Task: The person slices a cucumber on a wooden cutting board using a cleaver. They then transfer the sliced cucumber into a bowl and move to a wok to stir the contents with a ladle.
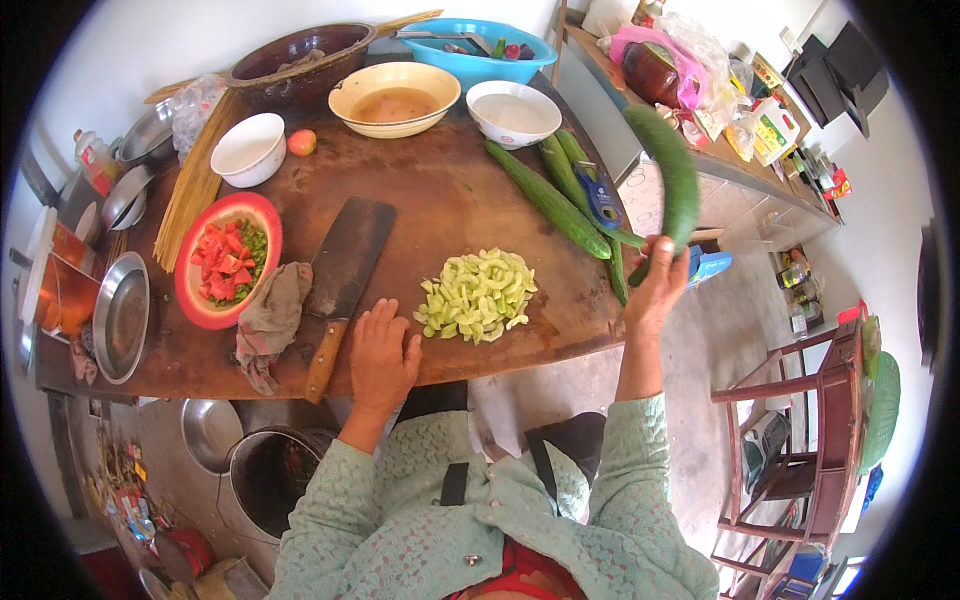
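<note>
My right hand (655, 290) is raised past the table's right edge and grips a long green cucumber (672, 175) by its lower end; the cucumber's upper part is blurred. My left hand (384, 350) rests flat on the wooden tabletop (420, 215), fingers extended, beside the wooden handle of a broad cleaver (350, 262). Between my hands sits a heap of chopped pale green pieces (478, 295). Several more cucumbers (550, 200) lie at the right edge, with a blue tool like a peeler (600, 196) on them. A crumpled cloth (272, 322) lies left of the cleaver.
At left, a red-rimmed bowl (187, 285) holds diced red and green pieces. Along the back stand a white bowl (250, 160), a cream basin (345, 102), another white bowl (515, 125), a brown basin (260, 85) and a blue basin (480, 68). Below is a bucket (255, 480); right, a wooden chair (830, 420).
</note>
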The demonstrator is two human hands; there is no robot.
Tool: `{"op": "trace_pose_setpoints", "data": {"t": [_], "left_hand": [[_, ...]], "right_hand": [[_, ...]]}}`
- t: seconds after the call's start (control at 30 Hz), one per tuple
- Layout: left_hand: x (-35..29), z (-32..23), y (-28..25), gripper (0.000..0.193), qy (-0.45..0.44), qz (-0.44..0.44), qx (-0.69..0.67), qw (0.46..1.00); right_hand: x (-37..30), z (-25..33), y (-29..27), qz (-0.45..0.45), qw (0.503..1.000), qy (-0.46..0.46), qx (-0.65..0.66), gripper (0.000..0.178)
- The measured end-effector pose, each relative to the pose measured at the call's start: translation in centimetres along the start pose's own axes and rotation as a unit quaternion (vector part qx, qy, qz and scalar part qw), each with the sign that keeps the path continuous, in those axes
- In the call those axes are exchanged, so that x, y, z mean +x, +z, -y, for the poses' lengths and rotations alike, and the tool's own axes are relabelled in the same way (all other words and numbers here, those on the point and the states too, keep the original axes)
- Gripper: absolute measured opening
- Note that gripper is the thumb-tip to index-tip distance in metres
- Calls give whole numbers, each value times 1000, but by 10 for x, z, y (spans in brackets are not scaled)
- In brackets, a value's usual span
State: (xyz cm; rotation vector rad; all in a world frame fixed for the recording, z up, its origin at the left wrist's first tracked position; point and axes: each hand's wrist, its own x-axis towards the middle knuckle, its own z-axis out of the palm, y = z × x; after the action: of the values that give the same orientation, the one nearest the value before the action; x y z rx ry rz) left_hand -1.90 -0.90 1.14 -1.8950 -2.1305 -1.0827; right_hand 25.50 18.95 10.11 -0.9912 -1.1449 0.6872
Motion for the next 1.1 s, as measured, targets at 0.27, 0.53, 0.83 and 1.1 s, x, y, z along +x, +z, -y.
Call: {"op": "trace_pose_setpoints", "data": {"t": [0.27,0.53,0.83,1.1], "left_hand": [[1,-3,2,22,-8,6,-2,1000],[-1,1,4,24,6,12,17,1000],[-2,1,5,23,7,11,16,1000],[-1,0,4,21,2,15,24,1000]], "right_hand": [[-7,10,-36,52,922,202,325,49],[-40,1,-38,123,838,283,450,53],[-56,8,-36,138,851,274,426,53],[-41,30,-44,46,929,165,329,51]]}}
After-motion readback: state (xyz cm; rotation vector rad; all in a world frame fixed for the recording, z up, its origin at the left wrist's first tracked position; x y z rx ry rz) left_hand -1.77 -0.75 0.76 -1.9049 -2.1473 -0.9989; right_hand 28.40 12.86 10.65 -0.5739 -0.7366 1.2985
